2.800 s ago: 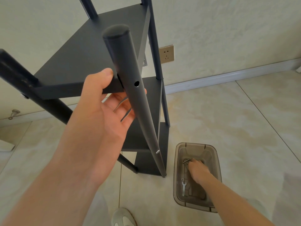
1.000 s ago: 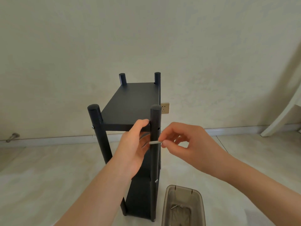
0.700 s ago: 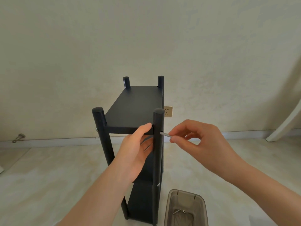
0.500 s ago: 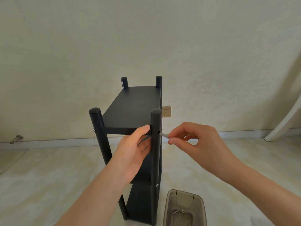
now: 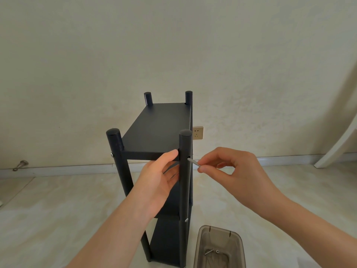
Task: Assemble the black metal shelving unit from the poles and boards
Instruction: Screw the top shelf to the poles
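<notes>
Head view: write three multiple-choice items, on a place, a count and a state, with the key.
1. Where does the translucent brown plastic bin stand?
A. On a table
B. On the pale tiled floor by the black metal shelving unit's foot
C. Hung on the wall

2. How many black round metal poles rise above the black metal top board?
A. Two
B. Three
C. Four

3. How is the slim silver screw?
A. Pinched in the right hand, tip at the front right pole's hole
B. Driven fully in
C. Lying in the bin

1 B: it sits on the tiles.
2 C: a capped end shows at each corner.
3 A: its shank slants from the fingers to the hole.
</notes>
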A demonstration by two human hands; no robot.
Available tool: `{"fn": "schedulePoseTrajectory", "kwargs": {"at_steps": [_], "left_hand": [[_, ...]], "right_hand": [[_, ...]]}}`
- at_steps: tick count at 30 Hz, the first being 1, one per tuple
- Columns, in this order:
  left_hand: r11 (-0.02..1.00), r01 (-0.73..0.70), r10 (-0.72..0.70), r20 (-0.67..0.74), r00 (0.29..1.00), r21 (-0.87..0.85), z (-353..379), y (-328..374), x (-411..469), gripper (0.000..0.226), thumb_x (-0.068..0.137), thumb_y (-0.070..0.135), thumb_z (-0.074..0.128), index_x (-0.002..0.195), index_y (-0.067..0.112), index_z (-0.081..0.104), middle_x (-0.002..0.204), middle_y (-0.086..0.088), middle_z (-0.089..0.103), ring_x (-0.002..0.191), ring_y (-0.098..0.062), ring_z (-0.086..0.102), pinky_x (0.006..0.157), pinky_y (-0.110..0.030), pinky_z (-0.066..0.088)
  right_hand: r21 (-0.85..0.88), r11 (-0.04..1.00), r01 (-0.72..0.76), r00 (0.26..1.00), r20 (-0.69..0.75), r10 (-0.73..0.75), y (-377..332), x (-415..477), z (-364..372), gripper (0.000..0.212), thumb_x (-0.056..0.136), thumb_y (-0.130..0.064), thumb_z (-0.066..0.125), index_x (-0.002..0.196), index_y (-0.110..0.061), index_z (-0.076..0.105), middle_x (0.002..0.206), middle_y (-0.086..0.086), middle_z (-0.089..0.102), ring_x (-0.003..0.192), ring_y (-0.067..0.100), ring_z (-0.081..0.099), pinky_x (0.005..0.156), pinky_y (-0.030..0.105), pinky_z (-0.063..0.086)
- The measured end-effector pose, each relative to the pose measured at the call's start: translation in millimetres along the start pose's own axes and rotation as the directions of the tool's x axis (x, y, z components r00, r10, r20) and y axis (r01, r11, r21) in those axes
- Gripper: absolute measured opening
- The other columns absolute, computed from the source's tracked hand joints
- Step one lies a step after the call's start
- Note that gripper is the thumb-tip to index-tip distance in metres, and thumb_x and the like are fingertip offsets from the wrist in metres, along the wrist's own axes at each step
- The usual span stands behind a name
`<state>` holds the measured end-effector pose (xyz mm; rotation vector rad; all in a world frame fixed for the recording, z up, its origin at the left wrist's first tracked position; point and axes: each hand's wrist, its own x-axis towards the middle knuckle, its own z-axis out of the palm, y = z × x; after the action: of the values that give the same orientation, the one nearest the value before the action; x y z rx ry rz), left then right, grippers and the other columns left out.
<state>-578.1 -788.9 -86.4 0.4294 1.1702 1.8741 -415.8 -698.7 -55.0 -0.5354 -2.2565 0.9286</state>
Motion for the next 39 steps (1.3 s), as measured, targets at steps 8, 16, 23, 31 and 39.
{"fn": "schedulePoseTrajectory", "kwargs": {"at_steps": [8, 16, 23, 31, 39], "left_hand": [[1.0, 0.011, -0.011, 0.014, 1.0, -0.026, -3, 0, 1, 0.029, 0.07, 0.031, 0.073, 0.092, 0.014, 0.076, 0.098, -0.013, 0.076, 0.093, -0.025, 0.075, 0.064, -0.026, 0.06], [0.999, 0.013, -0.013, 0.008, 1.0, -0.03, -4, 0, 0, 0.026, 0.07, 0.031, 0.073, 0.09, 0.014, 0.076, 0.098, -0.013, 0.076, 0.092, -0.025, 0.075, 0.063, -0.026, 0.059], [1.0, 0.013, -0.013, 0.008, 1.0, -0.025, -4, 1, 0, 0.037, 0.07, 0.032, 0.072, 0.101, 0.012, 0.071, 0.098, -0.012, 0.077, 0.092, -0.025, 0.075, 0.063, -0.026, 0.059], [1.0, 0.01, -0.01, 0.02, 1.0, -0.018, -5, 0, 1, 0.027, 0.07, 0.032, 0.072, 0.09, 0.015, 0.077, 0.1, -0.013, 0.076, 0.092, -0.025, 0.075, 0.063, -0.025, 0.059], [1.0, 0.005, -0.005, 0.021, 1.0, -0.014, -6, 0, 0, 0.031, 0.071, 0.033, 0.072, 0.096, 0.014, 0.073, 0.098, -0.012, 0.077, 0.09, -0.023, 0.076, 0.062, -0.024, 0.058]], "right_hand": [[0.005, 1.0, -0.012, 1.0, -0.009, 0.012, -3, 0, 1, 0.01, 0.086, -0.024, 0.073, 0.086, -0.034, 0.071, 0.085, -0.016, 0.071, 0.087, -0.005, 0.062, 0.085, 0.009, 0.047], [-0.005, 1.0, 0.009, 1.0, -0.027, -0.009, -4, -2, 3, 0.019, 0.085, -0.022, 0.074, 0.082, -0.039, 0.067, 0.083, -0.018, 0.07, 0.088, -0.008, 0.06, 0.081, 0.001, 0.041], [-0.013, 1.0, 0.025, 0.999, -0.029, -0.025, -2, -1, 8, 0.022, 0.085, -0.024, 0.074, 0.08, -0.043, 0.065, 0.085, -0.028, 0.066, 0.089, -0.009, 0.06, 0.082, 0.003, 0.042], [-0.018, 1.0, 0.016, 0.999, -0.044, -0.017, 2, 6, 16, 0.02, 0.086, -0.028, 0.072, 0.083, -0.045, 0.063, 0.081, -0.025, 0.066, 0.089, -0.006, 0.06, 0.081, 0.005, 0.047], [0.039, 0.999, -0.004, 0.999, -0.054, 0.007, 5, 11, 21, 0.012, 0.087, -0.026, 0.072, 0.088, -0.038, 0.068, 0.088, -0.016, 0.071, 0.087, 0.002, 0.066, 0.082, 0.013, 0.053]]}}
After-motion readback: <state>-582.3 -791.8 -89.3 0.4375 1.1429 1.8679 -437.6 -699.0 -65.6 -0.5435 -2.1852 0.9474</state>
